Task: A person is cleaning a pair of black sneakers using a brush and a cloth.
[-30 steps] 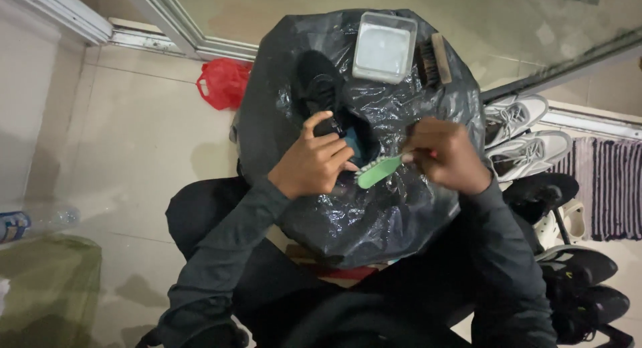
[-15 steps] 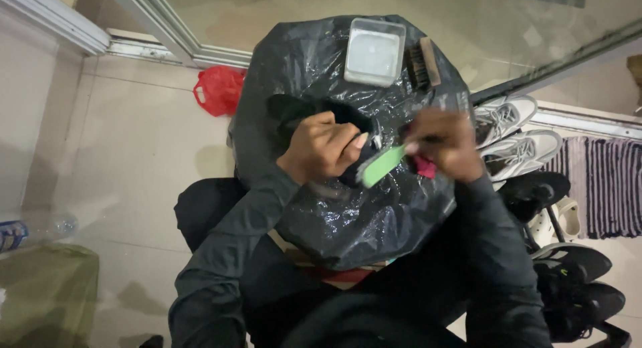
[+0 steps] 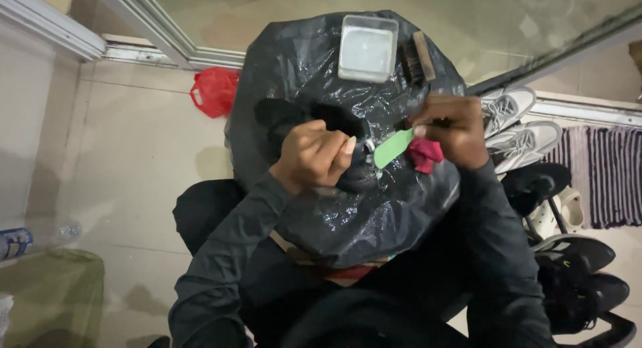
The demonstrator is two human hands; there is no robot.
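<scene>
Since half a second ago my left hand [image 3: 314, 154] has slid lower on the black shoe [image 3: 334, 130], still gripping it. Right hand [image 3: 448, 130] pinches the green brush [image 3: 393, 148] against the shoe, red cloth [image 3: 425, 154] tucked beneath. Black bag [image 3: 314, 60] covers my lap; tiled floor [image 3: 134, 160], sneakers [image 3: 515, 124] right.
</scene>
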